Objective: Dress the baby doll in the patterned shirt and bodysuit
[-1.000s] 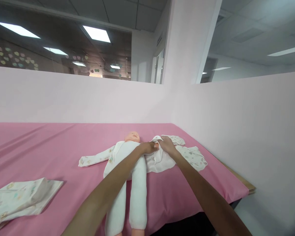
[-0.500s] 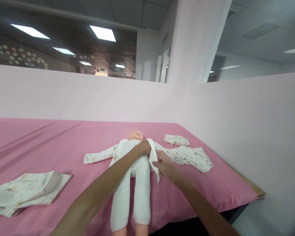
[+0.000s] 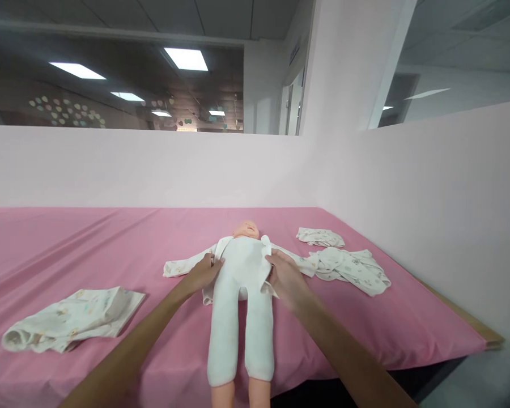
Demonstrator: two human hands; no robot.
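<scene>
A baby doll (image 3: pixel 246 229) lies on its back on the pink sheet, its head away from me and its body and upper legs white. A white printed jacket (image 3: pixel 187 265) is under and around it, front open, sleeves spread to both sides. My left hand (image 3: pixel 204 271) pinches the jacket's left front edge beside the doll's torso. On the other side, my right hand (image 3: pixel 284 275) has its fingers closed on the right front edge. The jacket's right sleeve reaches the crumpled printed cloth.
A folded printed garment (image 3: pixel 74 318) lies at the left on the pink sheet (image 3: pixel 110 243). To the right are a crumpled printed cloth (image 3: pixel 352 269) and a smaller folded one (image 3: pixel 321 237). Pale walls with windows rise behind and at the right.
My left hand has moved from the doll's right side of the picture to the jacket's left edge. My right hand stays at the right edge. The view has shifted slightly.
</scene>
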